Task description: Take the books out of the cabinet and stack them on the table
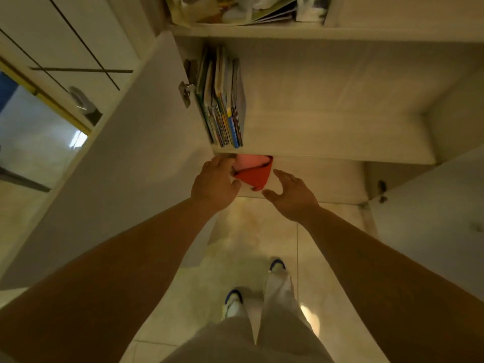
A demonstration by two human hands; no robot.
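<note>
Nearest us, our pale trousers and white-and-blue shoes [234,303] stood on the glossy cream floor tiles [235,247]. Both bare arms reached forward to the lower shelf of the white laminate cabinet [327,100], whose smooth doors [125,179] stood swung wide, presumably to give room for both hands. Our left hand [213,186] was curled onto the left edge of a red, flat, stiff-looking book or folder [253,176] that jutted corner-first from the shelf; it seemed held there to draw it out. Our right hand [292,196] hovered just beside its right corner, fingers spread wide, holding nothing. On the shelf above, a row of thin glossy picture books [222,106] leaned upright against the left wall. Higher up lay loose papers and bags [248,9]. No worktop showed.
</note>
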